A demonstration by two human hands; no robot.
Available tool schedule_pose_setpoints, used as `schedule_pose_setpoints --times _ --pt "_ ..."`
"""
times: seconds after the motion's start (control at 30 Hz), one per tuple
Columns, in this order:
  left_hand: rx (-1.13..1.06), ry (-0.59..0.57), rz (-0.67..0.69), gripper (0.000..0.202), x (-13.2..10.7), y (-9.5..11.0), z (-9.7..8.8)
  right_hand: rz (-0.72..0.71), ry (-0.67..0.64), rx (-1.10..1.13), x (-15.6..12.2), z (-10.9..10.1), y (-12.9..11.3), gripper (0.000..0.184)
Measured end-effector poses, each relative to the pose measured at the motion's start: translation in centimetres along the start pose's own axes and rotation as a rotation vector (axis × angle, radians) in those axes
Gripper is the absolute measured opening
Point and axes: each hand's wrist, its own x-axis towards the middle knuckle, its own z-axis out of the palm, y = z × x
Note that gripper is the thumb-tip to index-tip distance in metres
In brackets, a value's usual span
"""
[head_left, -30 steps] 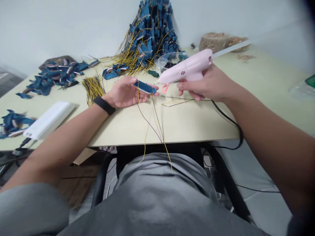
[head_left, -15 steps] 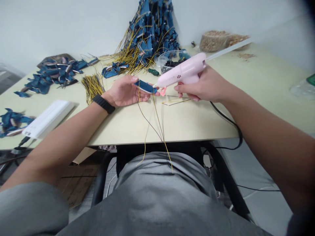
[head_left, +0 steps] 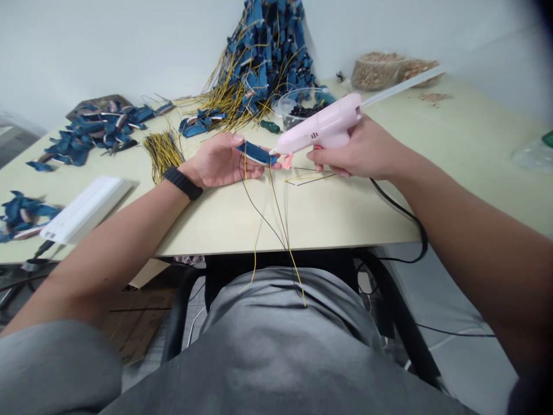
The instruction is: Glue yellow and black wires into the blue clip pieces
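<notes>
My left hand (head_left: pixel 220 161) lies palm up on the pale table (head_left: pixel 345 213) and pinches a small blue strip (head_left: pixel 257 153) between thumb and fingers. Thin yellow and black wires (head_left: pixel 276 225) hang from the strip over the table edge onto my lap. My right hand (head_left: pixel 363 153) grips a pink glue gun (head_left: pixel 322 128), with a finger by its pink trigger. The gun's nozzle touches the right end of the blue strip. A clear glue stick (head_left: pixel 401 86) juts from the gun's back, and its black cord (head_left: pixel 406 219) runs off the table edge.
A tall heap of blue strips with yellow wires (head_left: pixel 263 63) stands at the back. More blue strips (head_left: pixel 99 129) lie at the left, beside a bundle of yellow wires (head_left: pixel 163 151) and a white power strip (head_left: pixel 84 210). A clear bowl (head_left: pixel 298 106) and a bag of brown bits (head_left: pixel 380 70) sit behind.
The glue gun has come down and to the left until its nozzle meets the blue strip. My left hand has stayed put.
</notes>
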Motion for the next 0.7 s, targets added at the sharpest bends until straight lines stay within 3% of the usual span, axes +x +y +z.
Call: schedule_pose_setpoints --times 0.7 --pt "-0.026 -0.062 -0.015 0.067 0.03 -0.06 -0.76 -0.034 0.011 0.006 0.23 -0.41 0.99 0.029"
